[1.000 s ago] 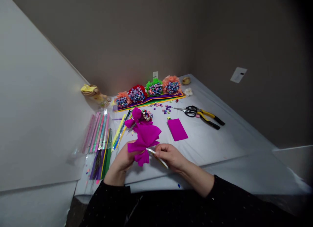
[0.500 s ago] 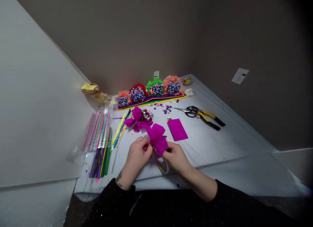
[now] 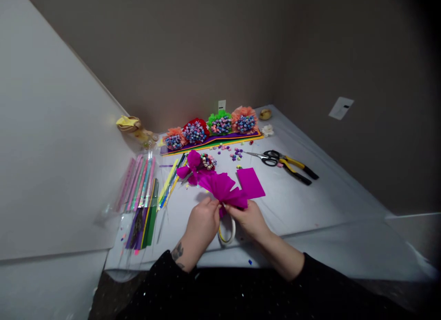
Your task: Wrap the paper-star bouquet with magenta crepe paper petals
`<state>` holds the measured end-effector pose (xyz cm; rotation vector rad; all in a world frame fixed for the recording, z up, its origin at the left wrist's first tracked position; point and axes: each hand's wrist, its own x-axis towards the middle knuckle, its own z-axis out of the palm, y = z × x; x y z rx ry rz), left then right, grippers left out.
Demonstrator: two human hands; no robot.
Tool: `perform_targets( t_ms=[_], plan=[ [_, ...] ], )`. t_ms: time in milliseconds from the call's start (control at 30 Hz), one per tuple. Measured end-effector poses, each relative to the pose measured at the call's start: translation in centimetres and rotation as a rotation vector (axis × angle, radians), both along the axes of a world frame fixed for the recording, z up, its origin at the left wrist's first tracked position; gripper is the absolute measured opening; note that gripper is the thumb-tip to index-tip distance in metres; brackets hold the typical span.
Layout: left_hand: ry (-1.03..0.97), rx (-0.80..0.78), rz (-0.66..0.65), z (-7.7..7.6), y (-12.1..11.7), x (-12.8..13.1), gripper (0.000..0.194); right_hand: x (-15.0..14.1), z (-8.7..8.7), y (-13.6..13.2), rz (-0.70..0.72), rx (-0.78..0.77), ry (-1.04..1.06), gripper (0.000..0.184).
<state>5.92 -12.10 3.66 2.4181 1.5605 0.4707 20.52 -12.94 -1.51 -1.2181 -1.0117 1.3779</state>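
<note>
Magenta crepe paper (image 3: 223, 187), gathered and fanned out like petals, is pinched at its base between my two hands. My left hand (image 3: 204, 218) is closed on it from the left, fingers bunched together. From the right, my right hand (image 3: 250, 221) grips the same paper with thumb and fingertips. Just below the fingers lies a pale tape roll (image 3: 230, 239) on the table. Beyond the paper is a cluster of magenta petals (image 3: 193, 166) with small folded stars (image 3: 208, 161) beside it. A flat magenta paper rectangle (image 3: 251, 182) lies to the right.
Black-handled scissors (image 3: 268, 158) and yellow-and-black pliers (image 3: 296, 168) lie at right. Several star-filled paper flowers (image 3: 195, 131) stand along the back on coloured sheets. Packs of paper strips (image 3: 138, 184) lie at left. A white table cover (image 3: 292, 210) ends near my body.
The crepe paper has spread wider to the right, bunched closer at its base. My hands have come nearer together, and more of the tape roll shows beneath them.
</note>
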Motion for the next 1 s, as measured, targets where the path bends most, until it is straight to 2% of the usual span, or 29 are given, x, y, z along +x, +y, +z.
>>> perform_targets(
  t_ms=[100, 267, 333, 433, 567, 700, 800, 900, 1000],
  plan=[
    [-0.174, -0.057, 0.044, 0.0, 0.3, -0.3, 0.02, 0.3, 0.3, 0.2, 0.028, 0.037, -0.029, 0.019],
    [-0.452, -0.277, 0.281, -0.7, 1.0, -0.6, 0.018, 0.8, 0.9, 0.5, 0.134, -0.015, -0.005, 0.016],
    [-0.524, -0.341, 0.333, -1.2, 1.0, -0.7, 0.021, 0.9, 1.0, 0.6, 0.139, -0.029, 0.025, 0.013],
    [-0.621, -0.355, 0.33, -1.5, 0.8, -0.6, 0.021, 0.9, 1.0, 0.8, 0.14, -0.028, 0.055, 0.011],
    [-0.668, -0.36, 0.346, -1.0, 0.7, -0.2, 0.018, 1.0, 1.1, 1.0, 0.196, -0.004, -0.029, 0.015],
    [-0.76, -0.376, 0.415, -0.7, 0.7, 0.2, 0.016, 1.3, 1.4, 1.1, 0.194, 0.148, -0.235, 0.013],
    [-0.765, -0.357, 0.354, -1.0, 0.6, 0.3, 0.014, 1.2, 1.2, 1.1, 0.13, 0.244, -0.333, 0.01],
    [-0.763, -0.245, 0.27, -1.5, 0.5, 0.6, 0.015, 0.8, 0.9, 1.0, 0.101, 0.132, -0.219, 0.008],
    [-0.697, -0.164, 0.267, -1.9, 0.4, 0.8, 0.011, 0.2, 0.9, 0.9, 0.121, -0.034, 0.004, 0.012]
  ],
)
